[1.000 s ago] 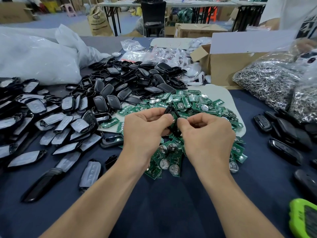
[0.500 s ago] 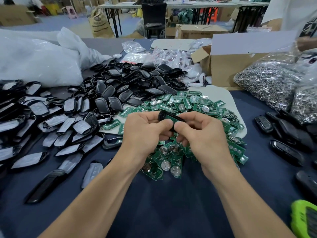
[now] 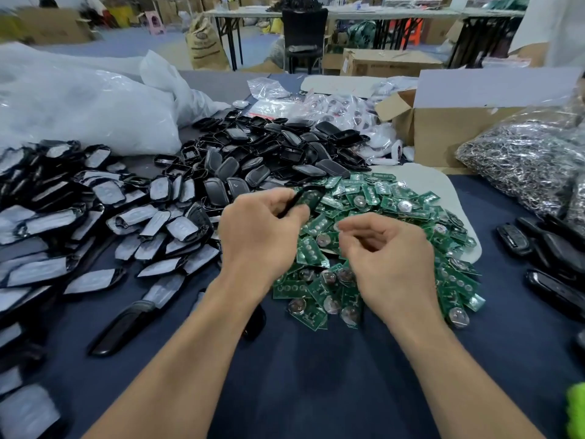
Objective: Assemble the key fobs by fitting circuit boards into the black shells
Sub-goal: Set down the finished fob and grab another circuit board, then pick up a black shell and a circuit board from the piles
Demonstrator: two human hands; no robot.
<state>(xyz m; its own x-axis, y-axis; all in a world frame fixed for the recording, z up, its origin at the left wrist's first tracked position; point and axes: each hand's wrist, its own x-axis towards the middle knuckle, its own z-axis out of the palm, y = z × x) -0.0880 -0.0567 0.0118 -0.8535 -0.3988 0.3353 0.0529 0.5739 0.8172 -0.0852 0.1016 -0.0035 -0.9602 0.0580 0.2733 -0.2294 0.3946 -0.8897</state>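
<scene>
Shell (image 3: 308, 198) is sitting in the left hand (image 3: 262, 229) alone now. Half a second ago both hands were pinching it together right over the green boards (image 3: 395, 198). Now the right hand (image 3: 392, 251) is pulling away and hanging just above the board pile, fingers loosely curled, nothing in them as far as I can see. The left hand is gripping the shell by one end and tipping it up over the near edge of the shell heap (image 3: 253, 153). It looks like a board is sitting inside, but it's too blurry to swear to.

My guess is this one is pretty much fitted, so the left is getting ready to set it aside while the right is going for the next board.

Everything is lying on a table (image 3: 316, 375) with a dark blue cover. Film-backed shell halves (image 3: 95, 217) are spreading across the left, more dark fobs (image 3: 554, 248) are lying on the right, and the boards are spilling off a white sheet (image 3: 456, 191). Further back, a big white plastic bag (image 3: 79, 106), an open cardboard box (image 3: 443, 131) and a bag of metal rings (image 3: 522, 160) are crowding in. Behind that it's looking like a workshop, with folding tables (image 3: 380, 14), a black chair (image 3: 304, 33) and more boxes.
</scene>
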